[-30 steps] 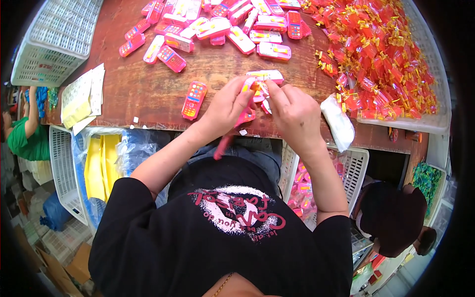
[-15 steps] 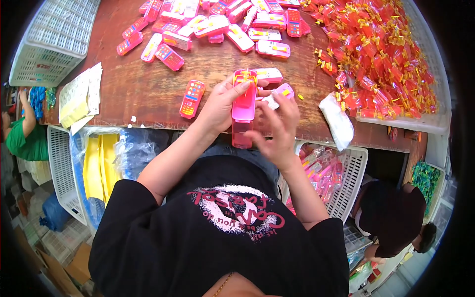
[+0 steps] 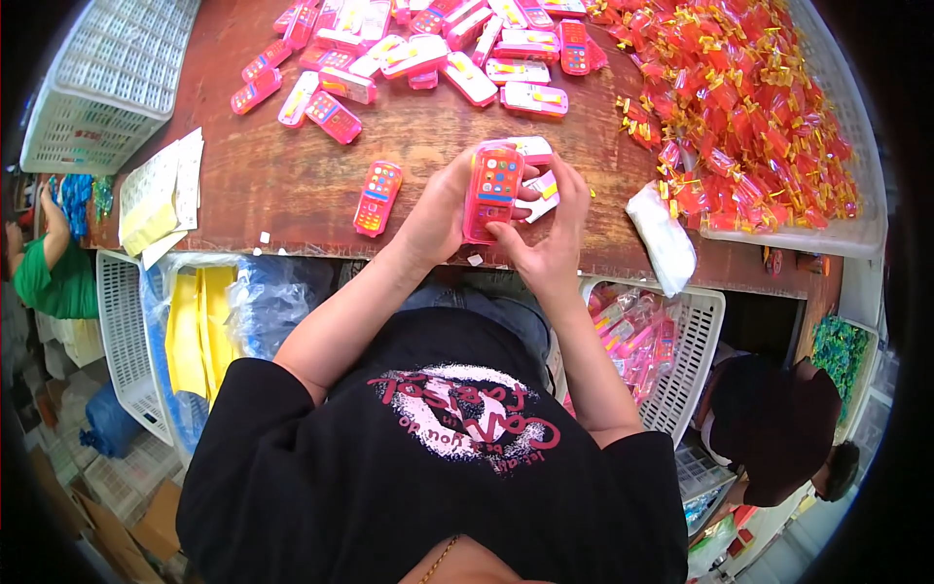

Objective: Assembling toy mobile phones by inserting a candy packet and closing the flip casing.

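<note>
The left hand (image 3: 441,211) is closed around a pink phone (image 3: 495,180), positioned above the tabletop (image 3: 292,180) at its front edge. The right hand (image 3: 553,238) is half open, thumb at the phone; its grip on the white piece (image 3: 542,200) cannot be determined. Piled phones (image 3: 416,54) occupy the tabletop's far side; red packets (image 3: 739,117), its right.

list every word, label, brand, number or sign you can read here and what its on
Wording isn't copied here; these carry it:
Black shirt: large dark red lettering over a white print.
White crate, upper left: small red marking, blurred.
Papers on the table: print too small to read.
Pink toy phone in left hand: coloured icons; any lettering too small.
</note>
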### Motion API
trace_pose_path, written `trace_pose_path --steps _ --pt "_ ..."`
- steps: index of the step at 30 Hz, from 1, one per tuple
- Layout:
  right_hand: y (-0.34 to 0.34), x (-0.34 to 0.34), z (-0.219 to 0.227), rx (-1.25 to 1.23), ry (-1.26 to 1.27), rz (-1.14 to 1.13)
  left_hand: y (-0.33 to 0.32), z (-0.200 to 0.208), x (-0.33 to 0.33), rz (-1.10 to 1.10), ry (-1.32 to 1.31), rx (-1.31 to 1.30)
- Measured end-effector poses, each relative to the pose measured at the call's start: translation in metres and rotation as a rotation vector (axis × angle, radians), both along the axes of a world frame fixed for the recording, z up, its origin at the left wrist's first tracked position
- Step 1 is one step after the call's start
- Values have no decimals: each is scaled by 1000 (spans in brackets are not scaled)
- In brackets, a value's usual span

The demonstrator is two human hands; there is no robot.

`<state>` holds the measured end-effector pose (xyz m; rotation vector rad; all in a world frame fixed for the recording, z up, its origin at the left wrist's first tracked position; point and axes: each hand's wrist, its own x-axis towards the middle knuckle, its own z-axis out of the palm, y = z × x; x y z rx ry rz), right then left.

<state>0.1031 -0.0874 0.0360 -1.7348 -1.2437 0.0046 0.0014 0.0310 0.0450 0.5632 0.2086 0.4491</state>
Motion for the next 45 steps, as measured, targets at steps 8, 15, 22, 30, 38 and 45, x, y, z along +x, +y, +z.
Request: trace_pose_path --steps 8,15,22,30,38,45 --pt "-2 86 -12 -300 -245 27 51 -31 -15 199 395 308" --pt "0 250 -53 -776 -827 -384 74 -68 8 345 691 1496" --pt "7 249 -40 -752 -558 -244 121 -88 -62 856 849 1251" --pt "-1 252 -50 -196 -512 -218 160 -67 -82 688 1796 1484" --pt "5 200 -30 468 1522 257 167 -90 -80 805 919 1169" --pt "33 86 22 69 1102 316 73 -31 -55 341 406 332"
